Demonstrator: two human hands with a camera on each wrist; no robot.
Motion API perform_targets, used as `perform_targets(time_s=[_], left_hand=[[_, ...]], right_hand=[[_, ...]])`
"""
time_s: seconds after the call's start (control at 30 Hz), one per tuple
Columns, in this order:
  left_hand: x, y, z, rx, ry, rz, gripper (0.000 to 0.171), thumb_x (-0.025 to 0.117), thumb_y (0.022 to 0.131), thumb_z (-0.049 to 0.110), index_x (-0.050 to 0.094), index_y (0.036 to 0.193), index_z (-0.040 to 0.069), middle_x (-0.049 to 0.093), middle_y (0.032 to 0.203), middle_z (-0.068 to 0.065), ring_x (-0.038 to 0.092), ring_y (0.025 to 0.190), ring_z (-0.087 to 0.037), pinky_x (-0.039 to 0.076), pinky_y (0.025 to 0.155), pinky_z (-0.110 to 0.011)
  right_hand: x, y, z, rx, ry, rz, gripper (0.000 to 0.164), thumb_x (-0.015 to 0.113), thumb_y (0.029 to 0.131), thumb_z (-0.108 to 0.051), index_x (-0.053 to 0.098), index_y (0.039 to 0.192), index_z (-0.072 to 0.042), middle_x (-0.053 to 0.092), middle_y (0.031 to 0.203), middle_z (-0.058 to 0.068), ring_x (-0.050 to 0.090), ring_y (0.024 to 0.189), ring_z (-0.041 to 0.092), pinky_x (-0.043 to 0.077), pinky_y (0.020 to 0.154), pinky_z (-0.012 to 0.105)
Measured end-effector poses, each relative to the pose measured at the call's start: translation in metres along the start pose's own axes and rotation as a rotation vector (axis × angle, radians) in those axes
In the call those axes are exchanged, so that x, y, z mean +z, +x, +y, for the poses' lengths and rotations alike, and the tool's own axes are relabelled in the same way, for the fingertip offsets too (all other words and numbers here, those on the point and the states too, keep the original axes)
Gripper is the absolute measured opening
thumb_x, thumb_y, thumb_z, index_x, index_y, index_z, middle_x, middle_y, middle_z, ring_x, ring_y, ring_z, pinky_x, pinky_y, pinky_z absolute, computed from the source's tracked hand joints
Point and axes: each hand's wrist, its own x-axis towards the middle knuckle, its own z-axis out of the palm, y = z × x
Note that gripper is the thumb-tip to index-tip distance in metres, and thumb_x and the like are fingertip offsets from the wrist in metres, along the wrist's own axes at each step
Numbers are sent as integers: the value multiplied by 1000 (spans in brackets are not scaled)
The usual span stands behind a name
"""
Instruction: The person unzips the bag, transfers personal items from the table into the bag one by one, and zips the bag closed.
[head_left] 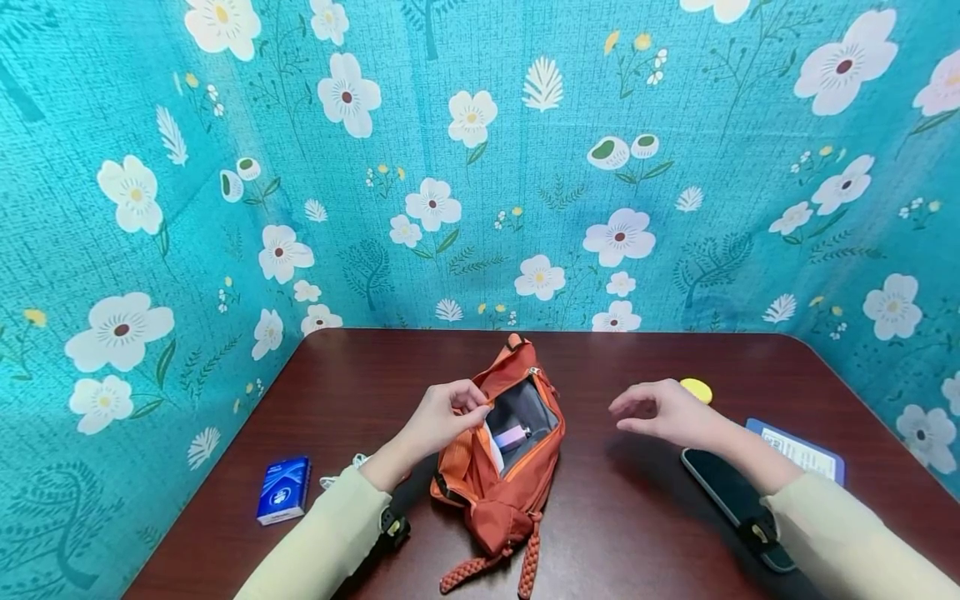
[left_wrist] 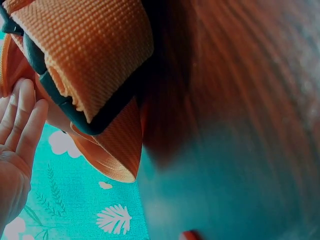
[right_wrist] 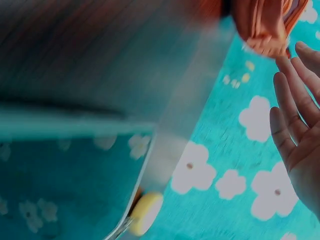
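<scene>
Rust-orange fabric sags around the unzipped mouth of a bag (head_left: pixel 536 479), which lies near the middle of a dark, glossy wooden table (head_left: pixel 360 367), just in front of the person. From where I stand I can see its grey lining, and resting inside, a small lilac item (head_left: pixel 512 437) with a shiny end; I can't tell what it is. The person's left hand (head_left: pixel 447 410) is at the far-left rim, thumb and forefinger pinching the bag's edge. Close by that wrist, an orange webbing strap (left_wrist: pixel 95 50) loops through a black buckle (left_wrist: pixel 60 100). Two braided cords (head_left: pixel 529 562) trail from the bag's near end.

The right hand (head_left: pixel 667 410) hangs over the table to the right, well apart from the bag, its fingers loose, gently bent and free. Just behind it sits a round yellow thing (head_left: pixel 696 390). Beneath that forearm lies a dark phone (head_left: pixel 720 492), partly covered by the arm, and next to it a blue-edged card (head_left: pixel 798 450) with print too small to read.

Over on the left, a blue packet (head_left: pixel 284 490) lies on the wood, with some white cord (head_left: pixel 328 482) near it, partly hidden by the pale sleeve (head_left: pixel 322 533). Turquoise cloth (head_left: pixel 480 200) printed with white flowers hangs behind everything.
</scene>
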Motion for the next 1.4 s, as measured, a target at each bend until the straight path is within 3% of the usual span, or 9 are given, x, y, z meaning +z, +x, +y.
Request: perform_targets(time_s=[0.23, 0.5, 0.63, 0.87, 1.0, 1.1, 1.27, 1.4], left_hand=[[0, 0, 0, -2, -9, -6, 6, 69, 88, 1, 65, 92, -2, 65, 74, -10, 63, 68, -34, 52, 62, -24], [0, -1, 1, 0, 8, 7, 7, 70, 88, 3, 66, 92, -1, 65, 74, -8, 62, 66, -23, 53, 64, -25], [0, -1, 1, -1, 4, 9, 7, 70, 88, 3, 66, 92, -1, 65, 74, -9, 63, 66, -26, 53, 63, -24], [-1, -1, 0, -3, -6, 4, 6, 70, 88, 2, 66, 92, 0, 65, 74, -10, 63, 67, -32, 52, 61, -24], [5, 4, -24, -6, -8, 8, 7, 71, 87, 2, 67, 92, 4, 65, 73, -5, 64, 66, -28, 52, 60, -25], [8, 7, -44, 3, -11, 9, 7, 72, 88, 5, 67, 92, 9, 65, 72, 1, 63, 65, -23, 53, 59, -27], [8, 7, -47, 48, -7, 11, 6, 71, 88, 9, 67, 91, 12, 64, 71, 4, 62, 62, -16, 53, 58, -29], [8, 7, -48, 35, -16, 17, 8, 71, 88, 6, 67, 91, 11, 64, 71, 4, 61, 62, -15, 53, 59, -29]], right_hand=[[-18, -14, 28, 91, -51, 82, 25, 79, 81, -12, 72, 105, -11, 71, 94, 6, 62, 79, 13, 53, 64, 25], [-39, -25, 57, 175, -97, 140, 32, 80, 81, -20, 71, 109, -7, 68, 105, 16, 58, 81, 24, 51, 59, 27], [-45, -26, 73, 169, -141, 132, 37, 80, 81, -17, 69, 113, -4, 66, 111, 18, 58, 85, 28, 51, 62, 27], [-48, -25, 92, 186, -170, 86, 37, 79, 80, -9, 68, 114, 0, 64, 116, 21, 58, 95, 33, 52, 78, 49], [-48, -23, 101, 218, -175, 66, 39, 79, 80, -11, 67, 114, 2, 64, 115, 22, 58, 95, 33, 51, 80, 50], [-48, -22, 108, 245, -181, 52, 42, 80, 80, -14, 67, 116, 2, 64, 115, 21, 57, 92, 30, 52, 77, 42], [-49, -21, 116, 268, -170, 23, 45, 80, 80, -16, 65, 118, 3, 64, 112, 21, 55, 89, 27, 50, 71, 35], [-49, -20, 118, 303, -128, -20, 47, 79, 80, -14, 63, 120, 5, 65, 106, 18, 53, 86, 26, 49, 68, 34]])
